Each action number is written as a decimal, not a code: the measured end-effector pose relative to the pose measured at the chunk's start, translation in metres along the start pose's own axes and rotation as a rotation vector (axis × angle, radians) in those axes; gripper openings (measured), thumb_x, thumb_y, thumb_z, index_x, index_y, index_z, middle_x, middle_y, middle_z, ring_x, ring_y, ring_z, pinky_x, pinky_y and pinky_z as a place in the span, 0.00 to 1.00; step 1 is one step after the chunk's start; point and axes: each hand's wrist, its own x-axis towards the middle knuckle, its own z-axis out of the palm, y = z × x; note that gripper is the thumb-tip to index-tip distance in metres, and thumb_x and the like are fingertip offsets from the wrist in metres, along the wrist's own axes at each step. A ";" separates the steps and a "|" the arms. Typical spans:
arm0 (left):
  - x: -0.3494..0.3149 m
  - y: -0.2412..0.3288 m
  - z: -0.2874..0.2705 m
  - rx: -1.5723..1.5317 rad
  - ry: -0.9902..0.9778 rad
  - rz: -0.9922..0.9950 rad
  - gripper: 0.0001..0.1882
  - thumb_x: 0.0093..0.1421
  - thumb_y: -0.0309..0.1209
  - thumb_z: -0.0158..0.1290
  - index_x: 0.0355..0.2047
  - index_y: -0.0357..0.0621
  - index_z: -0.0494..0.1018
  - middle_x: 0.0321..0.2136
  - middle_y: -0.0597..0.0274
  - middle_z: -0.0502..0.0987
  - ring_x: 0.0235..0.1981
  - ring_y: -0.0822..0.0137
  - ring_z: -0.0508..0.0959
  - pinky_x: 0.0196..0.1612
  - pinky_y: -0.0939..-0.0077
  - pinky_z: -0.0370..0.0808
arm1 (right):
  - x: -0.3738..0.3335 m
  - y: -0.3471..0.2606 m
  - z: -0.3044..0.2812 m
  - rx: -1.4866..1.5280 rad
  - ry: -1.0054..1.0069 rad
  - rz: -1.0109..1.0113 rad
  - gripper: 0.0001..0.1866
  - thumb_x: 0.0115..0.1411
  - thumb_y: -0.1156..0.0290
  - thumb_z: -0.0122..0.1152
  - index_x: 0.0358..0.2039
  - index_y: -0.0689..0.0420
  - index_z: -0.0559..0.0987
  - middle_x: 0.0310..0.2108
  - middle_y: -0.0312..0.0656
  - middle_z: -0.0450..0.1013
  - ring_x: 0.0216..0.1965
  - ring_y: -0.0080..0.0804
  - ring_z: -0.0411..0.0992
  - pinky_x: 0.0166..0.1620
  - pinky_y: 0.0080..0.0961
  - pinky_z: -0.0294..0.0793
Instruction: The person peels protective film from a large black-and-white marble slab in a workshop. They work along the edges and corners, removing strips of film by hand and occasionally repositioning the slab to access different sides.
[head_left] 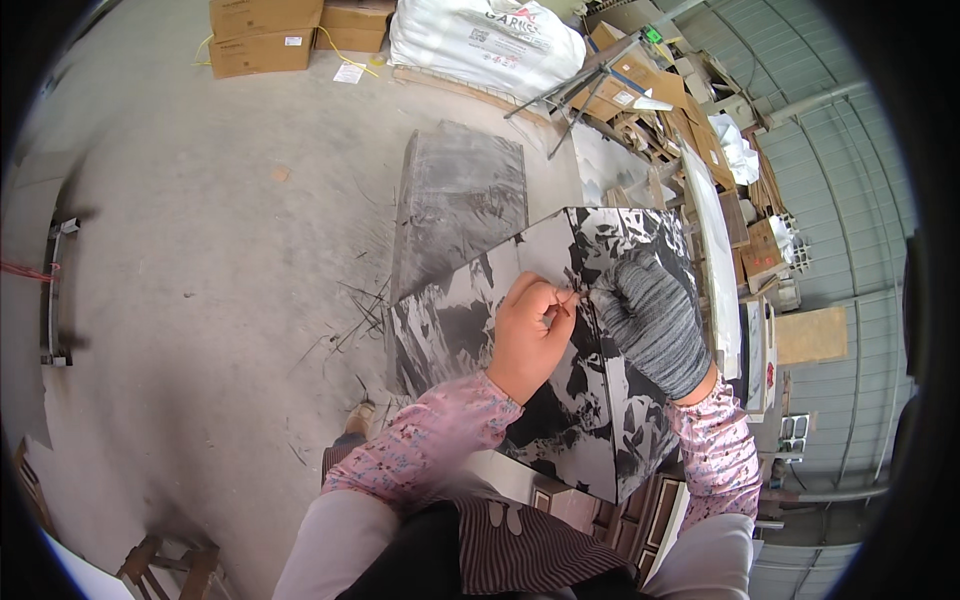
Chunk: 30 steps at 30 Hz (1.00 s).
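Note:
In front of me stands a board piece with a black-and-white marbled pattern (pixel 555 440). Two of its faces meet along a dark edge (pixel 603 385) that runs toward me. My left hand (pixel 530 335), bare, is pinched at this edge near the far end, thumb against forefinger. Whatever lies between those fingertips is too small to name. Just across the edge, my right hand (pixel 652 325) wears a grey knitted glove and is curled closed over the right face. Its fingertips nearly meet the left ones, and what they grip is hidden.
Beyond the board lies a dusty dark sheet (pixel 465 195), with thin black strips (pixel 345 325) scattered on the floor beside it. A tripod stand (pixel 590 80), a white sack (pixel 480 50) and cardboard boxes (pixel 262 52) stand farther back. Brown framed panels (pixel 655 515) sit beneath the near end.

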 end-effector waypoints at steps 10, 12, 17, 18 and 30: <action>-0.038 0.014 0.006 0.005 -0.016 0.000 0.07 0.57 0.16 0.60 0.30 0.35 0.72 0.29 0.57 0.70 0.25 0.66 0.74 0.29 0.75 0.73 | -0.039 -0.010 -0.007 0.043 -0.066 0.057 0.04 0.57 0.79 0.63 0.33 0.63 0.78 0.32 0.52 0.73 0.35 0.53 0.73 0.39 0.41 0.74; -0.047 0.018 0.009 -0.008 0.004 -0.002 0.07 0.56 0.15 0.60 0.30 0.34 0.72 0.29 0.57 0.70 0.25 0.66 0.74 0.29 0.75 0.73 | -0.050 -0.013 -0.007 0.050 -0.030 0.041 0.04 0.57 0.79 0.63 0.33 0.63 0.78 0.32 0.52 0.74 0.35 0.53 0.73 0.39 0.41 0.75; -0.070 0.026 0.007 0.070 -0.039 0.036 0.07 0.56 0.16 0.60 0.30 0.35 0.72 0.29 0.58 0.70 0.25 0.67 0.74 0.29 0.75 0.73 | -0.073 -0.018 -0.008 0.036 -0.035 0.017 0.06 0.56 0.78 0.64 0.34 0.63 0.78 0.32 0.53 0.74 0.36 0.55 0.73 0.40 0.42 0.75; -0.076 0.028 0.008 0.084 -0.040 0.028 0.07 0.56 0.15 0.60 0.30 0.35 0.72 0.29 0.58 0.70 0.24 0.67 0.74 0.29 0.75 0.73 | -0.079 -0.019 -0.008 0.013 -0.002 -0.016 0.06 0.56 0.78 0.64 0.34 0.63 0.78 0.34 0.54 0.74 0.36 0.55 0.73 0.41 0.43 0.75; -0.143 0.046 0.022 0.035 -0.048 0.033 0.08 0.57 0.16 0.60 0.28 0.36 0.70 0.28 0.60 0.69 0.23 0.69 0.72 0.27 0.76 0.71 | -0.152 -0.033 -0.016 -0.007 0.018 -0.037 0.09 0.52 0.79 0.65 0.36 0.61 0.79 0.37 0.50 0.74 0.36 0.50 0.76 0.39 0.40 0.78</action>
